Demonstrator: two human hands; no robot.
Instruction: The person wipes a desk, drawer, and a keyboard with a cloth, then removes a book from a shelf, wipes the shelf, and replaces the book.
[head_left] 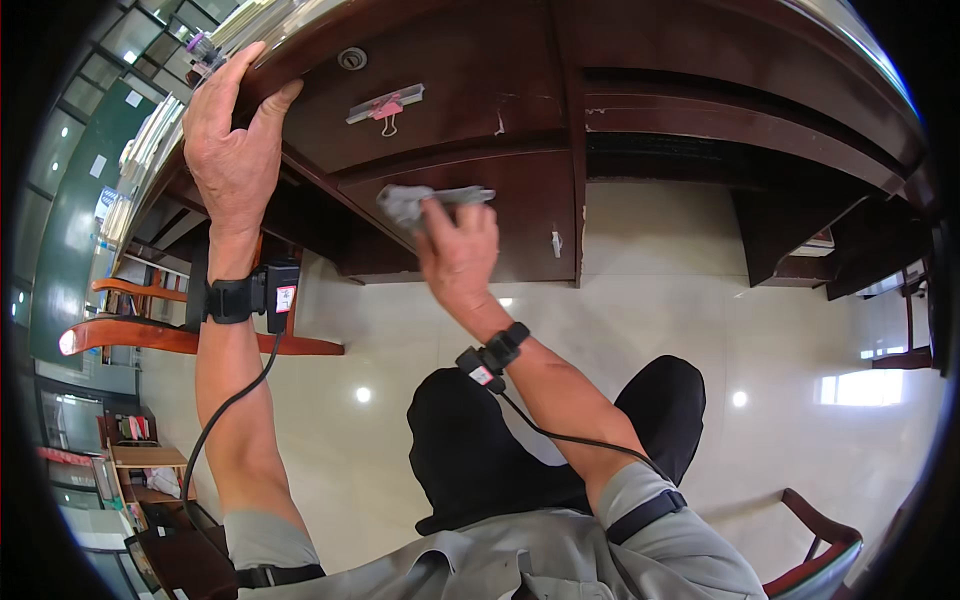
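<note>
My right hand (pixel 462 248) is closed on a crumpled grey cloth (pixel 405 206), which lies against the dark brown front of a lower desk door (pixel 520 205). Part of the cloth is smeared by motion. At the upper left, my left hand (pixel 235 150) rests on the desk's top edge (pixel 290 60), with thumb and fingers apart and stretched out. Just right of it is a drawer front (pixel 460 80) bearing a round lock (pixel 352 58), a clear label holder and a pink binder clip (pixel 386 110). A small handle or key (pixel 557 243) sits low on the door.
Under the desk at right is an open knee space with a black keyboard tray (pixel 655 152). A wooden chair (pixel 130 336) stands at left, and another chair's arm (pixel 825 530) shows at lower right. Papers and books (pixel 150 150) line the desktop's left side. Shiny tiles (pixel 640 310) cover the floor.
</note>
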